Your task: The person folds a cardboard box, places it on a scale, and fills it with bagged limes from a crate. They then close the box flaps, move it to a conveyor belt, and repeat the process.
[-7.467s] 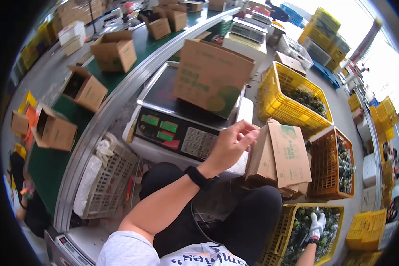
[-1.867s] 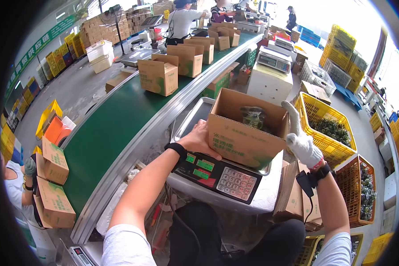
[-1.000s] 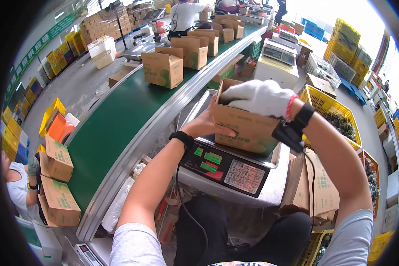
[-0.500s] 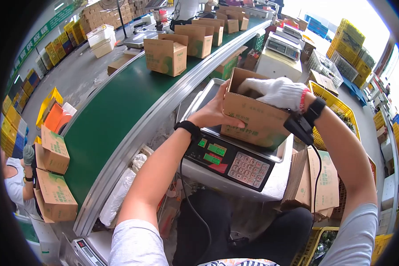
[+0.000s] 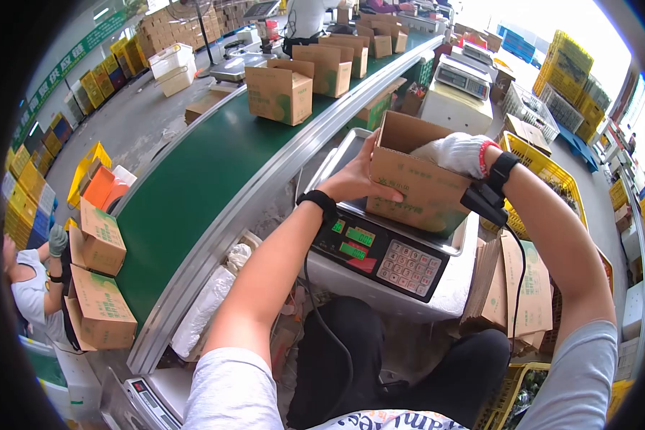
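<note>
An open cardboard box (image 5: 419, 188) with green print stands on the metal tray of a digital scale (image 5: 380, 251) with lit green displays. My bare left hand (image 5: 362, 175) grips the box's left side, thumb on the front face and fingers behind the corner. My right hand (image 5: 457, 153), in a white knitted glove with a red cuff, reaches into the box over its right side. Its fingers are hidden behind the box wall, so what they hold cannot be seen. A black device with a cable (image 5: 484, 204) hangs at my right wrist.
A green conveyor belt (image 5: 186, 193) carries several open boxes (image 5: 279, 93). Flattened cartons (image 5: 527, 287) stand right of the scale, near a yellow crate (image 5: 545, 172). A co-worker (image 5: 32, 287) with gloved hands is at the far left beside two boxes (image 5: 102, 308). Another person stands behind the belt.
My right hand has gone lower into the box, its fingers now out of sight. The view has shifted slightly, and the co-worker's gloved hand is a little higher.
</note>
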Tool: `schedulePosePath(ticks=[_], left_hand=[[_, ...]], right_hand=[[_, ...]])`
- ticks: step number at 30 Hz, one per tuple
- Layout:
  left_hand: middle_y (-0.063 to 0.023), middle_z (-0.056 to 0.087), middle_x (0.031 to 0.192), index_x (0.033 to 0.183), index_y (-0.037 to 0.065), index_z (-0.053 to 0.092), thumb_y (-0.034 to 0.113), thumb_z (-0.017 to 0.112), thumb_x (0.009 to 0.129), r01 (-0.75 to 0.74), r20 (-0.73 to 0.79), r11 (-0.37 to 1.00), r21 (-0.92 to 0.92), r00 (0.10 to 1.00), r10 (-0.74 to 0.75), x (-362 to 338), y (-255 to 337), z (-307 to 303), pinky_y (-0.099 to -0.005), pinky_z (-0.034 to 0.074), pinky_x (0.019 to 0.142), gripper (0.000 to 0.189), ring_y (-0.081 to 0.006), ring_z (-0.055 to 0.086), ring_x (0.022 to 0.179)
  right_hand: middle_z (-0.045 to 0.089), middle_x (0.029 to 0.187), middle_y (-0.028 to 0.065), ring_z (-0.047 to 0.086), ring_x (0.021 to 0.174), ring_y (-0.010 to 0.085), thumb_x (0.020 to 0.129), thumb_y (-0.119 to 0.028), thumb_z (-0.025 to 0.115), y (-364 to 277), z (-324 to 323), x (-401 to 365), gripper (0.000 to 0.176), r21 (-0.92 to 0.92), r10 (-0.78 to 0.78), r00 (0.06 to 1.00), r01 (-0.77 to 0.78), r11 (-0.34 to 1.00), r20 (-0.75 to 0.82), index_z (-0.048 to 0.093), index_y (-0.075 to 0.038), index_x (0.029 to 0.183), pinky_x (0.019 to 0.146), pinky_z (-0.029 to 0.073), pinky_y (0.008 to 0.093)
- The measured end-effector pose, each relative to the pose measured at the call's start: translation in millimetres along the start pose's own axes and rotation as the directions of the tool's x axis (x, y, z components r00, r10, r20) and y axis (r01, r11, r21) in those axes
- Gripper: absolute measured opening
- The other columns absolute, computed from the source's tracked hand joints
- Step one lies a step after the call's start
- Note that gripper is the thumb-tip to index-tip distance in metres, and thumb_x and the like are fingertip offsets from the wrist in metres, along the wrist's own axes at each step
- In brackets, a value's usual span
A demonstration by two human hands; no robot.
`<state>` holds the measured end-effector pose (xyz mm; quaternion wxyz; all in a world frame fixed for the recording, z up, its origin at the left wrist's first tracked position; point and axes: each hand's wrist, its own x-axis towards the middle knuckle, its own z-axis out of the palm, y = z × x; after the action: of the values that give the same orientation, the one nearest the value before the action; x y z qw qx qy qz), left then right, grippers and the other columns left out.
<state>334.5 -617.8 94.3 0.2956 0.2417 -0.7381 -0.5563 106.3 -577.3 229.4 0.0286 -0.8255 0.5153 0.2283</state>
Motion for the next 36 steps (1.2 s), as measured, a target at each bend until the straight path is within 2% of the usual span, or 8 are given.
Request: schedulePosePath(ticks=[5, 16, 19, 23, 26, 29, 34, 36], left_hand=[[-0.0133, 0.040, 0.156, 0.162, 0.014, -0.012, 0.016, 0.101, 0.059, 0.028, 0.027, 0.999, -0.026, 0.999, -0.027, 0, 6, -5, -0.0361, 0.028, 0.121, 0.153, -0.0224, 0.037, 0.144], [-0.0231, 0.019, 0.164, 0.162, 0.025, -0.017, 0.048, 0.097, 0.063, 0.002, -0.012, 1.000, -0.004, 1.000, -0.002, -24, 36, -25, -0.0490, 0.021, 0.123, 0.153, -0.0386, 0.018, 0.154], [-0.0186, 0.033, 0.155, 0.164, 0.024, -0.006, 0.059, 0.081, 0.081, -0.111, -0.068, 0.988, -0.110, 0.992, 0.104, -36, 27, -37, -0.0425, 0.038, 0.111, 0.125, -0.0270, 0.031, 0.145], [-0.0024, 0.061, 0.124, 0.142, 0.013, 0.050, 0.047, 0.072, 0.094, -0.111, -0.499, 0.949, -0.296, 0.865, -0.055, -62, 55, -23, -0.0285, 0.048, 0.097, 0.063, -0.0092, 0.055, 0.114], [0.0022, 0.066, 0.096, 0.116, 0.013, 0.062, 0.030, 0.074, 0.096, -0.102, -0.647, 0.892, -0.441, 0.725, -0.237, -87, 60, -15, -0.0212, 0.051, 0.072, 0.029, -0.0064, 0.063, 0.083], [0.0022, 0.064, 0.091, 0.109, 0.011, 0.063, 0.030, 0.072, 0.097, -0.082, -0.622, 0.913, -0.399, 0.756, -0.204, -114, 78, -1, -0.0218, 0.047, 0.068, 0.024, -0.0056, 0.060, 0.080], [-0.0027, 0.066, 0.080, 0.104, -0.004, 0.069, 0.029, 0.067, 0.098, -0.400, -0.214, 0.859, -0.321, 0.913, 0.346, -171, 199, 84, -0.0195, 0.044, 0.060, 0.034, -0.0044, 0.056, 0.068], [-0.0028, 0.048, 0.069, 0.091, 0.008, 0.057, 0.031, 0.061, 0.102, -0.511, -0.236, 0.808, -0.293, 0.858, 0.457, -179, 225, 113, -0.0304, 0.035, 0.045, 0.025, -0.0147, 0.044, 0.049]], right_hand=[[0.071, 0.119, 0.0129, 0.068, 0.109, 0.0275, 0.088, -0.040, 0.068, -3, -23, -48, 0.049, 0.449, 0.042, 0.952, 0.105, 0.887, -0.305, 0.067, -0.013, 0.129, 0.099, 0.050, 0.0354], [0.070, 0.113, 0.0065, 0.067, 0.099, 0.0129, 0.096, -0.014, 0.066, 7, 3, -118, 0.032, 0.654, 0.260, 0.700, 0.377, 0.655, -0.665, 0.063, -0.002, 0.126, 0.089, 0.056, 0.0292], [0.068, 0.114, 0.0066, 0.065, 0.100, 0.0129, 0.096, -0.008, 0.063, -1, 29, -166, 0.031, 0.699, 0.375, 0.629, 0.405, 0.589, -0.680, 0.062, -0.002, 0.127, 0.092, 0.054, 0.0289], [0.064, 0.110, 0.0051, 0.060, 0.101, 0.0114, 0.096, -0.001, 0.058, -16, 100, -237, 0.026, 0.807, 0.602, 0.560, 0.241, 0.539, -0.569, 0.061, -0.001, 0.121, 0.093, 0.049, 0.0276], [0.059, 0.101, 0.0009, 0.053, 0.085, 0.0073, 0.100, -0.007, 0.055, -21, 177, -290, 0.019, 0.918, 0.779, 0.488, 0.174, 0.356, -0.395, 0.061, -0.003, 0.118, 0.079, 0.047, 0.0236], [0.060, 0.105, -0.0008, 0.056, 0.090, 0.0087, 0.105, -0.020, 0.056, -31, 250, -343, 0.018, 0.985, 0.958, 0.259, 0.149, 0.083, -0.120, 0.062, -0.006, 0.116, 0.081, 0.049, 0.0251], [0.066, 0.108, -0.0069, 0.058, 0.087, 0.0049, 0.103, -0.029, 0.062, -48, 357, -410, 0.024, 0.968, 0.982, 0.040, 0.166, -0.189, 0.185, 0.066, -0.016, 0.122, 0.076, 0.047, 0.0227], [0.064, 0.106, -0.0070, 0.058, 0.088, 0.0056, 0.103, -0.030, 0.062, -55, 373, -411, 0.023, 0.965, 0.976, 0.044, 0.147, -0.216, 0.212, 0.066, -0.016, 0.121, 0.076, 0.047, 0.0226]])
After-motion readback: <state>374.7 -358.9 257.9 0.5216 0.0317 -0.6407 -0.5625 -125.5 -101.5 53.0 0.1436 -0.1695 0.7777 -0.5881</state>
